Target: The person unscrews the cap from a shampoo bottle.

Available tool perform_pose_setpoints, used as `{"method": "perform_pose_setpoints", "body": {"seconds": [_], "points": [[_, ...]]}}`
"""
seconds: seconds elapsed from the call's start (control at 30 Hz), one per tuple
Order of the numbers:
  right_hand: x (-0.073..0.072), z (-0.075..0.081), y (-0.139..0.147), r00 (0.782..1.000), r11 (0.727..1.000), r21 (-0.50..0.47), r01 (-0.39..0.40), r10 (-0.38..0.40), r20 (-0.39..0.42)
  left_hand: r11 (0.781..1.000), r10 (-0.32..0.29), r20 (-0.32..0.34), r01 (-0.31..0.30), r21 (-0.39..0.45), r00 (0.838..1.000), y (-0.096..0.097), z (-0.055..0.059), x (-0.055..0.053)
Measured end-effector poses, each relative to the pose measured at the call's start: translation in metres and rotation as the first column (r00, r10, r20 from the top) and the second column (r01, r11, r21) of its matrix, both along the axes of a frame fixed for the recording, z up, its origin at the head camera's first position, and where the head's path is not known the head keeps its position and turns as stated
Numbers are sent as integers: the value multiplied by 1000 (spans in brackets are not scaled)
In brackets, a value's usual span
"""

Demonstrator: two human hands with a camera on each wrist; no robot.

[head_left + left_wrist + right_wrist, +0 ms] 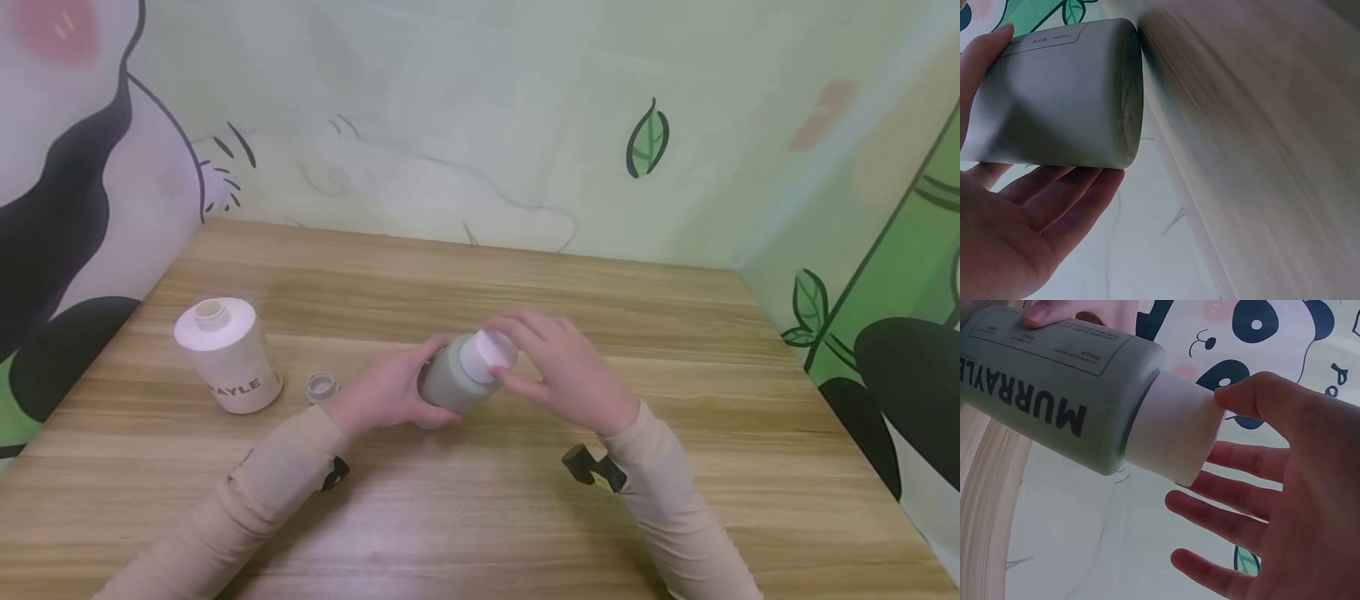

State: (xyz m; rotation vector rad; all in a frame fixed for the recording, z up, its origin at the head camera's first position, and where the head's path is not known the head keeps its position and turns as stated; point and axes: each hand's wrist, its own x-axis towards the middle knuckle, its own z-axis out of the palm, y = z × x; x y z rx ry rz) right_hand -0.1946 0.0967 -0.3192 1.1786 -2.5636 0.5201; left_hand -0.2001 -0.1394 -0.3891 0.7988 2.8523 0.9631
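A grey-green bottle (450, 379) with dark lettering leans to the right over the table, its white cap (487, 354) tilted toward my right side. My left hand (393, 383) grips the bottle's body, thumb on one side and fingers on the other. In the left wrist view the bottle's base (1130, 94) overlaps the table edge. My right hand (558, 362) pinches the cap between thumb and fingers. Seen from the right wrist, the thumb and fingertips meet the cap's end, and the other fingers are spread.
A white bottle (232, 358) with an uncovered neck stands at the left on the wooden table (465, 525). Beside it lies a small grey ring-shaped cap (322, 387). A wall covering with panda and leaf drawings (450, 108) rises behind the table.
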Motion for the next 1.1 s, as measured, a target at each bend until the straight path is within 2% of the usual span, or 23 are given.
{"method": "perform_pose_setpoints", "body": {"seconds": [0.27,0.9,1.1], "points": [[0,3,1,995,997,-24,80,-78,54,1000,2,0,-2,-3,1000,0,-1,0],[1,2,1,999,999,-20,26,-27,-26,1000,-2,8,2,7,1000,1,-1,-1],[2,3,1,999,999,-15,36,-36,13,1000,-2,4,2,-3,1000,0,-1,-1]]}}
